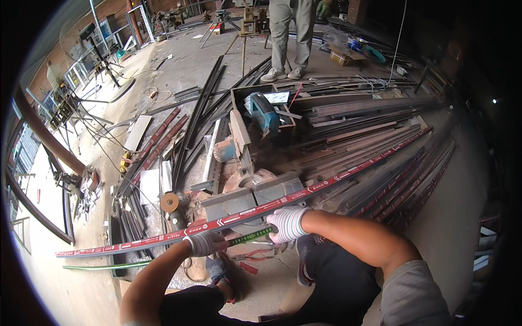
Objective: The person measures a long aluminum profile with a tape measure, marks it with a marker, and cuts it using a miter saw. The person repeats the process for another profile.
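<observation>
A green measuring tape (251, 237) with printed marks is stretched between my gloved hands, and its blade runs on past the left one to the far left. My left hand (204, 244) is closed on the blade. My right hand (288, 223) is closed at the other end of the visible stretch; a tape case there cannot be made out. Just beyond both hands lies a long metal bar with a red printed film (326, 183), resting across the saw's grey fence (277, 188). Behind that stands a miter saw with a teal handle (265, 113).
Red-handled pliers (258, 254) lie on the floor between my feet. Long dark profiles (204, 103) and more film-covered bars (399, 185) spread out on both sides. Beyond the saw stands another person (291, 38). At the back right sits a cardboard box (347, 56).
</observation>
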Demonstrator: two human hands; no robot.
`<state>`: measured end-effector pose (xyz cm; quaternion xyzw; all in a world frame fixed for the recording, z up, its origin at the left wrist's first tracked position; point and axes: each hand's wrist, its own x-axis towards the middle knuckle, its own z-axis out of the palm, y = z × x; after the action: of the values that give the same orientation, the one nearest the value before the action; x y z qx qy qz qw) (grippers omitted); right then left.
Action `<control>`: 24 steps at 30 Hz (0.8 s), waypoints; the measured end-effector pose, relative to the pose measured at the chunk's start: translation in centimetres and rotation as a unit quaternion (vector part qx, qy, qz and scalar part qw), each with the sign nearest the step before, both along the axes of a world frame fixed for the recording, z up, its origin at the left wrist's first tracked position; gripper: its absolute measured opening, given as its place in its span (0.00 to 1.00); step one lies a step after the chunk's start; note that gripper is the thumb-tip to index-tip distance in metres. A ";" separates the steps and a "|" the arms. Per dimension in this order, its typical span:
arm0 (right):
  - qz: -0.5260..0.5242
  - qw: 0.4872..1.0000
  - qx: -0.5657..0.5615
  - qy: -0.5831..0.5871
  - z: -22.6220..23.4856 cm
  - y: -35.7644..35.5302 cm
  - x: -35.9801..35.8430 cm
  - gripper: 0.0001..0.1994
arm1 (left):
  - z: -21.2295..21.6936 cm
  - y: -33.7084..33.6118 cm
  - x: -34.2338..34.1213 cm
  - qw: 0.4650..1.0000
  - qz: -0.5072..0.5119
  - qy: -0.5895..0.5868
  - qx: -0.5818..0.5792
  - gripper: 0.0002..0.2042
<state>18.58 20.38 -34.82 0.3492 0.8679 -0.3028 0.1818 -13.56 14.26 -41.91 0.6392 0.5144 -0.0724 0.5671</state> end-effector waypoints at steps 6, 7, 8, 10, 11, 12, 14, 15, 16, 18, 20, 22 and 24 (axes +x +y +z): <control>0.008 1.000 0.004 -0.014 -0.9 0.5 0.5 0.25 | 0.2 -0.5 -2.0 0.995 -0.078 0.063 0.011 0.24; 0.011 1.000 0.002 -0.015 -1.1 0.6 0.7 0.25 | 0.0 -0.6 -2.2 0.993 -0.090 0.074 0.018 0.24; 0.009 1.000 -0.004 -0.014 -1.2 0.6 0.8 0.25 | 0.0 -0.7 -2.5 0.991 -0.085 0.102 -0.002 0.26; 0.005 1.000 -0.007 -0.007 -1.2 0.7 0.9 0.25 | 0.0 -0.9 -3.3 0.985 -0.104 0.135 -0.004 0.28; 0.004 1.000 -0.008 -0.004 -1.2 0.6 1.0 0.26 | -0.4 -1.1 -4.1 0.982 -0.114 0.152 -0.006 0.29; 0.004 1.000 -0.010 -0.011 -1.4 0.6 1.1 0.26 | -0.6 -1.1 -4.5 0.976 -0.131 0.174 -0.021 0.31; 0.011 1.000 -0.016 -0.022 -1.5 0.7 1.2 0.27 | -0.7 -1.4 -5.4 0.967 -0.163 0.195 -0.034 0.33; 0.012 0.999 -0.019 -0.031 -1.5 0.7 1.7 0.27 | -0.3 -1.4 -5.2 0.962 -0.182 0.201 -0.039 0.33; 0.023 0.999 -0.026 -0.031 -1.5 0.8 1.4 0.27 | 0.8 -1.6 -5.8 0.952 -0.192 0.226 -0.071 0.35; 0.039 0.998 -0.041 -0.037 -1.5 0.9 1.4 0.28 | -1.5 -2.9 -8.7 0.948 -0.185 0.243 -0.090 0.37; 0.039 0.997 -0.045 -0.044 -1.3 0.9 2.1 0.28 | -0.7 -3.1 -8.2 0.940 -0.191 0.262 -0.107 0.40; 0.036 0.997 -0.050 -0.038 -1.7 1.0 2.4 0.29 | -0.6 -3.5 -8.9 0.937 -0.164 0.275 -0.142 0.43; 0.033 0.997 -0.058 -0.026 -2.6 1.3 2.6 0.29 | -0.5 -4.1 -9.6 0.929 -0.165 0.286 -0.168 0.44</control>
<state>21.15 21.67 -37.45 0.3171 0.8549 -0.3375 0.2339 -23.17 10.15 -42.37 0.5631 0.5220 -0.4299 0.4750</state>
